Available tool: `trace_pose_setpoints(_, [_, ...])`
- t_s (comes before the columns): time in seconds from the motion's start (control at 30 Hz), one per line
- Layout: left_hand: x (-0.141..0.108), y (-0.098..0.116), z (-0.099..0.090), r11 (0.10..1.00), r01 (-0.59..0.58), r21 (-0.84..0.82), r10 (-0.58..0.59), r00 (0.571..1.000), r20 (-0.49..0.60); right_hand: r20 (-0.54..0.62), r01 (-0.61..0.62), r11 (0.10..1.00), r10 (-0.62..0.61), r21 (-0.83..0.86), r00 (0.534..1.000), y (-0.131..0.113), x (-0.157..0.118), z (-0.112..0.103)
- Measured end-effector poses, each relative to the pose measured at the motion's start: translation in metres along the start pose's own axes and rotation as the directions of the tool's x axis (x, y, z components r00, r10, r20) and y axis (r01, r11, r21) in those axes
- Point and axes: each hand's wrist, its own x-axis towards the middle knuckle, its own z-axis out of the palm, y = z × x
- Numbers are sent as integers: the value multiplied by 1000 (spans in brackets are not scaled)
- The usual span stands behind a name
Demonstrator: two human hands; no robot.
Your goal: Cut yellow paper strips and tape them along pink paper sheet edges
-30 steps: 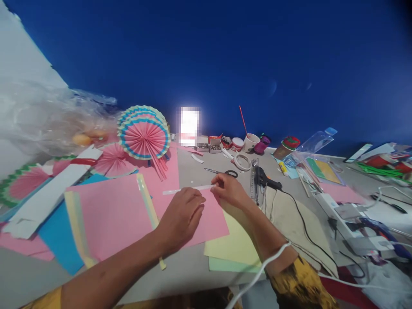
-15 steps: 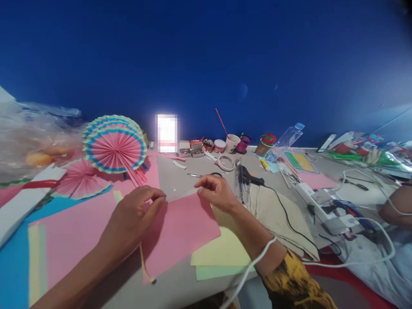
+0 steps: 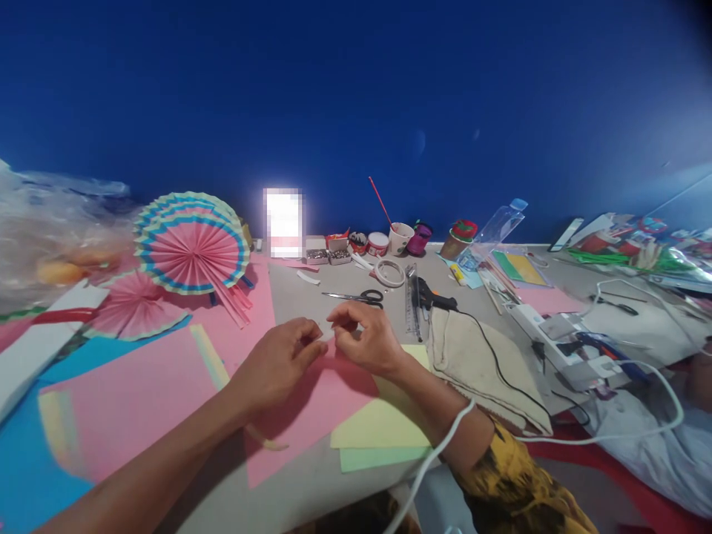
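A short whitish, see-through strip of tape spans the small gap between my hands. My left hand pinches its left end between thumb and fingers. At the other end, the thumb and index finger of my right hand are closed on it. Under both hands lies a pink paper sheet, overlapping a pale yellow sheet and a green sheet. A curled, narrow yellowish strip shows below my left wrist.
Scissors, a tape roll, a ruler and a black glue gun lie beyond my hands. Pleated paper fans stand left. Folded cloth and a power strip are right. A white cable crosses my right forearm.
My left hand has moved right and slightly away from me, bringing both hands close together. The stretch of tape between them looks shorter. The narrow yellowish strip has shifted and curled.
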Motion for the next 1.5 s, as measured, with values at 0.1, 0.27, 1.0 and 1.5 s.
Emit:
trace_pose_setpoints(0.1, [-1,-1,-2,998,23,-63,-21,999,32,28,-73,994,76,-81,997,2,1,-5])
trace_pose_setpoints(0.27, [-1,-4,-5,993,32,-117,-24,998,64,177,-193,981,185,31,967,-4,0,-9])
trace_pose_setpoints(1.0, [-2,-4,1,996,-39,-82,42,998,44,189,-91,979,126,-182,974,-2,2,-21])
trace_pose_setpoints(1.5, [-1,-5,0,996,-46,-75,48,999,24,195,-272,957,249,104,949,4,7,-29])
